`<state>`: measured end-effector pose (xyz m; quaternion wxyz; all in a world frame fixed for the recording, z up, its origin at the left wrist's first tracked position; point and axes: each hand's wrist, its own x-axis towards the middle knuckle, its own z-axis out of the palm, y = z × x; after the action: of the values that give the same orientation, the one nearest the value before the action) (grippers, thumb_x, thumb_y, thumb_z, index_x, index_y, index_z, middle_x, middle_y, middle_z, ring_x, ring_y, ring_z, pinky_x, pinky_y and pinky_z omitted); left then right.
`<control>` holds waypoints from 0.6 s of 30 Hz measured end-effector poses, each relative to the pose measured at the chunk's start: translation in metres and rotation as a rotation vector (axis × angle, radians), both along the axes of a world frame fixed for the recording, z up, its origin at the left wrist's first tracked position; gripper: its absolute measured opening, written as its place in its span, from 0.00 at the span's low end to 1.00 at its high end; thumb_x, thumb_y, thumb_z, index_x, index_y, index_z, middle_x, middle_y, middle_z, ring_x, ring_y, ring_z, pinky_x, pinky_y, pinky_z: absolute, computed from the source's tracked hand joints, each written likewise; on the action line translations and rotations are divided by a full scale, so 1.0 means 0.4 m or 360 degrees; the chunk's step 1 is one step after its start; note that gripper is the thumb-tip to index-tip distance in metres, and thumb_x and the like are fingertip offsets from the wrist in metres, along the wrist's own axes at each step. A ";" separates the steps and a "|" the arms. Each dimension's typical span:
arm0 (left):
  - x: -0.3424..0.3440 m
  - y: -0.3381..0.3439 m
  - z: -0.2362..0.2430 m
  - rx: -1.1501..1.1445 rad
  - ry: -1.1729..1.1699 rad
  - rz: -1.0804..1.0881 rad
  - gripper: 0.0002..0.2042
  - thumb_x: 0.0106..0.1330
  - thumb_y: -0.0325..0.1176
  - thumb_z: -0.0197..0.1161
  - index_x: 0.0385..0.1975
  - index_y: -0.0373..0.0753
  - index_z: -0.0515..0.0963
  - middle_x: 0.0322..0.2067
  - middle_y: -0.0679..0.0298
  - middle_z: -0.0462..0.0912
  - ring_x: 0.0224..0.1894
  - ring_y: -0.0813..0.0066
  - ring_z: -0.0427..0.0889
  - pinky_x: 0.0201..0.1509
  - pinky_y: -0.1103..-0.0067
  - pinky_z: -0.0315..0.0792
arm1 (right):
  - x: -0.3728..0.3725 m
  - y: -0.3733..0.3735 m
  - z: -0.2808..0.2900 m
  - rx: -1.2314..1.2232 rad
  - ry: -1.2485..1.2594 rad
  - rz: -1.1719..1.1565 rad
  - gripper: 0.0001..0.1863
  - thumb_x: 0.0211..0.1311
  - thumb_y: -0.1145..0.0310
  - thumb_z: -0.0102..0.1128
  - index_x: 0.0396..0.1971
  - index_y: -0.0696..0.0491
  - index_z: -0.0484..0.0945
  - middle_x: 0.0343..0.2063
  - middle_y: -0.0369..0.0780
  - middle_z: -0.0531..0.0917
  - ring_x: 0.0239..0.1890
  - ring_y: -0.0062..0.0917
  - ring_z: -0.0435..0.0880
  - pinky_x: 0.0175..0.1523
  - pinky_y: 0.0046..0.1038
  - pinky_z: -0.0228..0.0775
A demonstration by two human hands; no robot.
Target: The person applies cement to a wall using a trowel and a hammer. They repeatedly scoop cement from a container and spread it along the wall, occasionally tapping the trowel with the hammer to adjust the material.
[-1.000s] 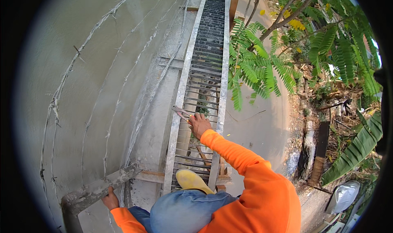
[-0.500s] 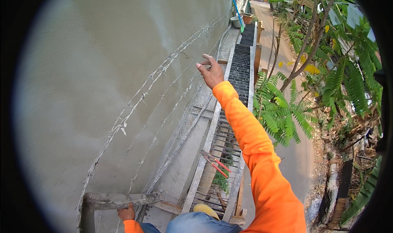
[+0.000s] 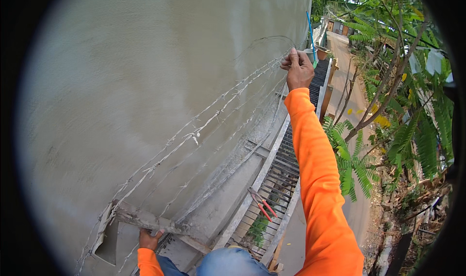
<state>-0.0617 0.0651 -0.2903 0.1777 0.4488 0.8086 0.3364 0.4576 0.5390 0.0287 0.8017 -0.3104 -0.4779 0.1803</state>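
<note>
My right hand (image 3: 300,71) is stretched far out ahead, thumb and fingertips pinched together. A thin dark wire (image 3: 269,37) curves away from the pinch against the wall. Below the hand run several strands of barbed wire (image 3: 213,115), twisted and spotted with dried cement. My left hand (image 3: 149,239) grips the lower side of a cement-stained metal post (image 3: 145,218) at the bottom left. Red-handled pliers (image 3: 262,204) lie on the barred metal walkway (image 3: 279,179), away from both hands.
A smooth grey wall (image 3: 121,82) rises on the left, with a concrete ledge (image 3: 233,179) at its foot. Pots (image 3: 322,52) and a blue pole (image 3: 310,31) stand at the walkway's far end. Leafy branches (image 3: 357,164) hang on the right, over a road (image 3: 344,198) below.
My right hand has reached farther forward and closed from loosely spread fingers into a pinch, with a thin wire now showing. My left hand stays on the post. The view has turned left.
</note>
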 end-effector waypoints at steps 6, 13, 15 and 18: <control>-0.071 -0.026 -0.057 -0.0437 -0.0040 -0.0126 0.32 0.48 0.34 0.83 0.54 0.33 0.77 0.48 0.46 0.85 0.53 0.52 0.85 0.56 0.65 0.79 | 0.009 -0.265 -0.033 0.0101 -0.0065 -0.0114 0.14 0.77 0.64 0.60 0.34 0.59 0.82 0.27 0.35 0.82 0.28 0.17 0.83 0.34 0.22 0.82; -0.116 -0.015 -0.247 -0.0750 0.0138 -0.0327 0.20 0.58 0.38 0.75 0.49 0.40 0.81 0.50 0.48 0.85 0.55 0.47 0.84 0.60 0.61 0.78 | -0.018 -0.594 -0.290 -0.0193 -0.0018 -0.0148 0.13 0.79 0.66 0.57 0.36 0.60 0.81 0.31 0.37 0.83 0.31 0.19 0.83 0.38 0.24 0.81; -0.111 -0.012 -0.276 -0.0812 0.0143 -0.0359 0.19 0.60 0.39 0.73 0.50 0.42 0.81 0.51 0.49 0.85 0.55 0.46 0.83 0.61 0.61 0.77 | -0.038 -0.652 -0.364 -0.0351 -0.0077 -0.0162 0.14 0.79 0.65 0.58 0.36 0.60 0.81 0.31 0.38 0.83 0.31 0.20 0.84 0.38 0.25 0.82; -0.088 -0.002 -0.257 -0.1144 -0.0082 -0.0299 0.18 0.63 0.40 0.71 0.52 0.46 0.82 0.55 0.52 0.84 0.60 0.49 0.81 0.65 0.61 0.75 | -0.078 -0.709 -0.462 -0.0567 -0.0007 -0.0041 0.14 0.79 0.64 0.58 0.35 0.60 0.81 0.31 0.38 0.83 0.30 0.20 0.83 0.38 0.26 0.82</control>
<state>-0.0970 0.0641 -0.3931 0.3744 0.4214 0.8256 0.0245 0.4265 0.2556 -0.1560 0.7353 -0.4540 -0.4361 0.2511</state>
